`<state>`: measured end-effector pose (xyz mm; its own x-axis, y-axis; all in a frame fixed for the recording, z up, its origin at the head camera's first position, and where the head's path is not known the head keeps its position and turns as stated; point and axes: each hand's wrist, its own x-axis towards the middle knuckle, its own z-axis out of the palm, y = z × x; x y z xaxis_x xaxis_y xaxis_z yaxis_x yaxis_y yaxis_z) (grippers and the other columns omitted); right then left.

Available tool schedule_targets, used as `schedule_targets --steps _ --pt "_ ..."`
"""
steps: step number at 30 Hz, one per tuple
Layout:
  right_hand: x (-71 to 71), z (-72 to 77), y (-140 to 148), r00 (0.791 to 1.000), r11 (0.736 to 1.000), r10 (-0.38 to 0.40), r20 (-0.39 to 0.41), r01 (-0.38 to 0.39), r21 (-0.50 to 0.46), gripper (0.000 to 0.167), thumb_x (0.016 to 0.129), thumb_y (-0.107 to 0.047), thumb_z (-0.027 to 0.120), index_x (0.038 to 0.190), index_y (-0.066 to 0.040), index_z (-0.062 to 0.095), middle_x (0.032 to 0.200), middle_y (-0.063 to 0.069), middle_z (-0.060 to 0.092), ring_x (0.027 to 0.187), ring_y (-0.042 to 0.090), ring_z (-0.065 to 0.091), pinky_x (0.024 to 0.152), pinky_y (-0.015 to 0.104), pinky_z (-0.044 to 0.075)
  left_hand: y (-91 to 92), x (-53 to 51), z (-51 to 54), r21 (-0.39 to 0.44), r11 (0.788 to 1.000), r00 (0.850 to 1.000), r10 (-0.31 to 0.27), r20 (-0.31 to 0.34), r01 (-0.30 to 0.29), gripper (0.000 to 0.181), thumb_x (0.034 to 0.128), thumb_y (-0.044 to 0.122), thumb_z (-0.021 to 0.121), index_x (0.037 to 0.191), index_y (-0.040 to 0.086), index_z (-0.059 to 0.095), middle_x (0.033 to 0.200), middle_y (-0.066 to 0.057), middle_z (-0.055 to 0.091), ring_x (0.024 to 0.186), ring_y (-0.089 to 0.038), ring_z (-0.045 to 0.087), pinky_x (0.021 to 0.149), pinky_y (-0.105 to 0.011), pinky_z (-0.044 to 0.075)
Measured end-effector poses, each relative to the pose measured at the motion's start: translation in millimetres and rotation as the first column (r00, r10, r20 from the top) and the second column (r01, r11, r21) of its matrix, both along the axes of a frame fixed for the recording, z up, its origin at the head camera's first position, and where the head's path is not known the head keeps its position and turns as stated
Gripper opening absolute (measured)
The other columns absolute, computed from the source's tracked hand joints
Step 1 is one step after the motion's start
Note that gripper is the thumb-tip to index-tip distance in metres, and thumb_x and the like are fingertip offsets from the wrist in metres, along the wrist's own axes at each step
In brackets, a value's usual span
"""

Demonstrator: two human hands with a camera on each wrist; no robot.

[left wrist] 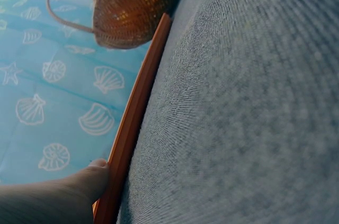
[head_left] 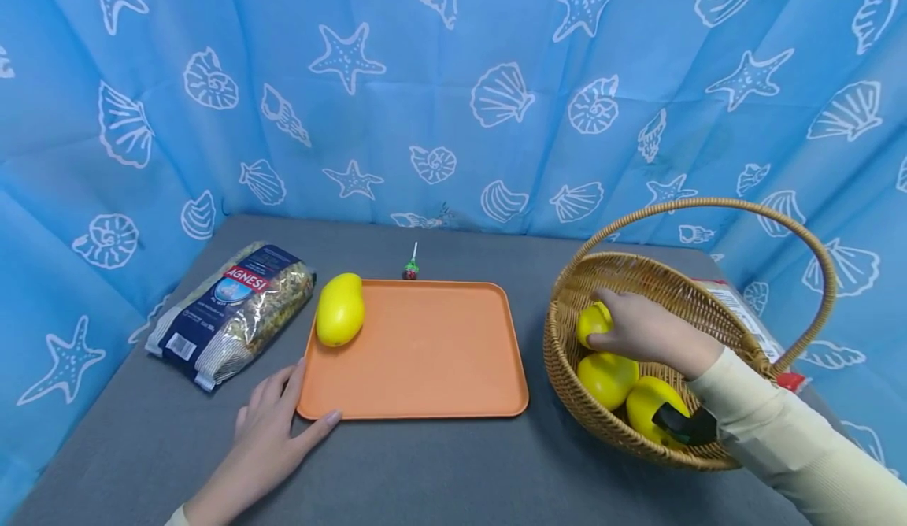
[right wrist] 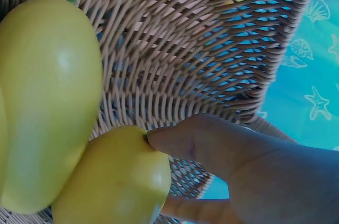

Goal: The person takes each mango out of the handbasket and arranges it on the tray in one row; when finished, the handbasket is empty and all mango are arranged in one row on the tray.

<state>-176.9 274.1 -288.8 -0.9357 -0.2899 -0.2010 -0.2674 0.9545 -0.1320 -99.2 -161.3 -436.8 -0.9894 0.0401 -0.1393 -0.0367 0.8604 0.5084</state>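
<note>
Along the right edge of the grey table [head_left: 439,471] stands a wicker basket [head_left: 557,361]; mid-table lies an orange tray [head_left: 432,353], and towards the left edge an Agnesi bag [head_left: 237,309]. The left hand [head_left: 272,424], fingers extended, touches the tray's near left corner. The right hand [head_left: 641,327] grips a yellow mango [head_left: 592,324] inside the basket, near its left rim, beside two other mangoes [head_left: 608,379]. Another mango [head_left: 340,310] sits at the tray's far left corner. A lollipop [head_left: 411,269] lies just beyond its far edge.
</note>
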Motion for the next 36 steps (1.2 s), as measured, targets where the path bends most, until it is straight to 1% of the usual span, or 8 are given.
schedule_targets --steps 4,11,14,20,24,27,31,36 --pt "8.4 7.1 0 0.999 1.0 -0.012 -0.045 0.012 0.018 0.069 0.08 -0.029 0.068 0.131 0.011 0.046 0.113 0.035 0.058 0.096 0.043 0.06 0.077 0.051 0.05 0.3 -0.4 -0.9 -0.003 1.0 1.0 0.003 -0.002 -0.003 0.106 0.0808 0.076 0.05 0.151 0.002 0.022 0.147 -0.027 0.029 0.131 -0.047 0.024 0.098 -0.065 0.023" --pt "31.1 33.0 -6 0.992 0.999 -0.022 -0.127 0.024 0.021 0.065 0.08 -0.032 0.07 0.129 0.006 0.05 0.105 0.029 0.058 0.074 0.025 0.055 0.058 0.036 0.045 0.0 -0.5 -1.0 -0.002 1.0 1.0 -0.001 0.007 0.001 0.108 0.0798 0.078 0.048 0.152 0.003 0.021 0.147 -0.027 0.028 0.131 -0.047 0.024 0.098 -0.065 0.023" --pt "43.0 47.0 -10 0.989 0.999 -0.02 -0.143 0.024 0.022 0.066 0.082 -0.033 0.071 0.131 0.004 0.049 0.109 0.029 0.057 0.073 0.023 0.053 0.057 0.032 0.042 -1.1 -0.5 -0.5 0.002 1.0 1.0 -0.003 0.003 0.003 0.107 0.0804 0.077 0.048 0.152 0.002 0.02 0.147 -0.027 0.028 0.131 -0.047 0.023 0.098 -0.065 0.022" --pt "67.5 67.2 -23 0.968 0.999 0.018 -0.251 -0.005 0.052 0.07 0.08 -0.037 0.075 0.133 -0.001 0.048 0.121 0.03 0.054 0.081 0.027 0.06 0.06 0.037 0.052 -2.2 0.2 0.2 0.01 1.0 1.0 -0.003 -0.007 0.003 0.106 0.0809 0.076 0.049 0.152 0.003 0.02 0.147 -0.027 0.028 0.132 -0.047 0.022 0.098 -0.066 0.021" --pt "83.8 72.4 -39 0.949 0.998 0.062 -0.308 -0.058 0.021 0.071 0.078 -0.035 0.077 0.134 -0.006 0.047 0.123 0.023 0.055 0.073 0.017 0.059 0.058 0.032 0.051 -1.9 0.5 -0.9 0.013 1.0 1.0 -0.012 -0.021 0.013 0.106 0.081 0.076 0.048 0.152 0.003 0.02 0.146 -0.026 0.03 0.131 -0.046 0.024 0.097 -0.066 0.022" --pt "92.3 75.3 -59 0.946 0.995 0.089 -0.311 -0.1 -0.022 0.075 0.079 -0.035 0.076 0.14 -0.012 0.041 0.126 0.016 0.054 0.072 0.01 0.057 0.058 0.027 0.05 -1.2 0.4 -1.5 0.021 1.0 1.0 -0.014 -0.017 0.014 0.107 0.0806 0.077 0.049 0.152 0.002 0.02 0.146 -0.026 0.03 0.131 -0.046 0.023 0.098 -0.066 0.021" --pt "89.1 77.0 -88 0.931 0.975 0.168 -0.324 -0.205 -0.083 0.073 0.081 -0.032 0.074 0.143 -0.015 0.039 0.129 0.011 0.054 0.075 0.009 0.058 0.062 0.026 0.051 -1.3 0.0 -1.6 0.022 1.0 1.0 -0.008 0.005 0.008 0.108 0.08 0.077 0.049 0.152 0.002 0.02 0.147 -0.027 0.028 0.132 -0.047 0.021 0.098 -0.066 0.02" --pt "64.0 73.0 -118 0.915 0.937 0.281 -0.29 -0.327 -0.124 0.058 0.084 -0.025 0.071 0.136 -0.008 0.05 0.124 0.011 0.054 0.071 0.008 0.054 0.06 0.021 0.047 -0.9 -0.8 -0.6 0.02 1.0 1.0 -0.006 0.018 0.005 0.108 0.0797 0.078 0.048 0.152 0.002 0.02 0.148 -0.027 0.027 0.132 -0.047 0.021 0.098 -0.067 0.02"
